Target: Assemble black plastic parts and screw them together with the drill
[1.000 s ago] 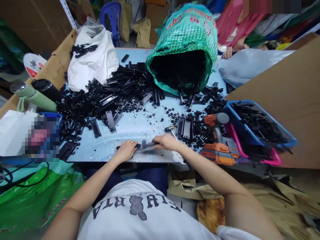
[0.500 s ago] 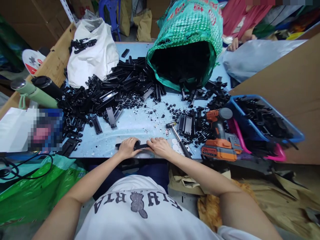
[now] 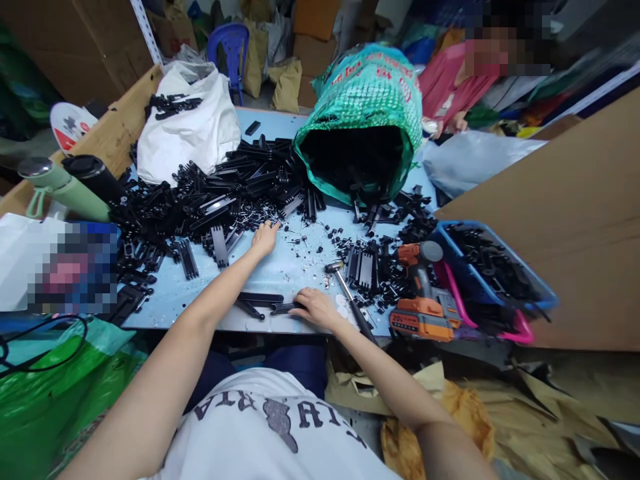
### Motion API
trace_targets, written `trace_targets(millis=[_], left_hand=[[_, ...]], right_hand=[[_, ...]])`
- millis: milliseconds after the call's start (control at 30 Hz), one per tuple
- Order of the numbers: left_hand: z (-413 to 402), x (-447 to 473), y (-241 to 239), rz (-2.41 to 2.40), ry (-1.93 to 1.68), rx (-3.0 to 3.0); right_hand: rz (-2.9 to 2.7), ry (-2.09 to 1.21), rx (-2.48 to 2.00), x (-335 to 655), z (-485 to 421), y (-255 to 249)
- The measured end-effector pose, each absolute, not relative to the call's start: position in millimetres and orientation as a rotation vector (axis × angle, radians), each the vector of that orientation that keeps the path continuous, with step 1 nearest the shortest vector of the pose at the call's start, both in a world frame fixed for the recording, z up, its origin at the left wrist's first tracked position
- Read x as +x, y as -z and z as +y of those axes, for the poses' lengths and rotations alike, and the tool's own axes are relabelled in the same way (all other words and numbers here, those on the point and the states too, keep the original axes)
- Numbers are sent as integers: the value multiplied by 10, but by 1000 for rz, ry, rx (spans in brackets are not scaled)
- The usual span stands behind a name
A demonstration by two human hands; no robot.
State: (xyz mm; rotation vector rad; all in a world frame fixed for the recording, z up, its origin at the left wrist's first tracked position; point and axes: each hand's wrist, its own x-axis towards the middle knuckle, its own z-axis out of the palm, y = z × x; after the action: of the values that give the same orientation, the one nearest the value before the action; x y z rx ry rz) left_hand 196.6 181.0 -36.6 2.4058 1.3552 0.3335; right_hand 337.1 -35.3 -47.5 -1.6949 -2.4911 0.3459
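My left hand point(image 3: 265, 238) reaches forward to the edge of a scatter of small metal pins point(image 3: 253, 215). Its fingers are bent and pressed together; whatever they pinch is too small to make out. Near the front edge of the table, my right hand point(image 3: 316, 308) is closed over the right end of a black plastic part point(image 3: 283, 308). Just left of that lie a long black plastic bar point(image 3: 263, 298) and a shorter slanting black piece point(image 3: 250, 310). A hammer point(image 3: 353, 300) rests to the right of my right hand.
An orange cordless drill point(image 3: 423, 293) and a blue basket point(image 3: 495, 260) of black parts stand at right. Behind are heaped black parts point(image 3: 200, 187), a white sack point(image 3: 193, 143) and an open green sack point(image 3: 360, 100). A co-worker point(image 3: 445, 87) is at the far right.
My left hand has left the black part at the front edge and moved forward to the pins. My right hand stays near the edge. The view has tilted up slightly.
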Motion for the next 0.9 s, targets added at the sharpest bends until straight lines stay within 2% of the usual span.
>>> trace_targets(millis=[233, 400, 533, 633, 767, 900], left_hand=[[1877, 2036, 437, 1336, -394, 2397], [1480, 1422, 336, 1274, -492, 2374], [1040, 666, 288, 1256, -641, 2210], [737, 327, 308, 1241, -656, 2144], [540, 274, 345, 1246, -555, 2268], [550, 394, 393, 1308, -337, 2372]], right_hand=[[-2037, -184, -2099, 3665, 657, 342], [-1882, -324, -2290, 3790, 1231, 330], [-1832, -386, -2270, 3750, 1088, 344], [-1757, -453, -2060, 3605, 768, 325], [-1632, -655, -1637, 3305, 294, 330], [-1626, -693, -1506, 3094, -16, 381]])
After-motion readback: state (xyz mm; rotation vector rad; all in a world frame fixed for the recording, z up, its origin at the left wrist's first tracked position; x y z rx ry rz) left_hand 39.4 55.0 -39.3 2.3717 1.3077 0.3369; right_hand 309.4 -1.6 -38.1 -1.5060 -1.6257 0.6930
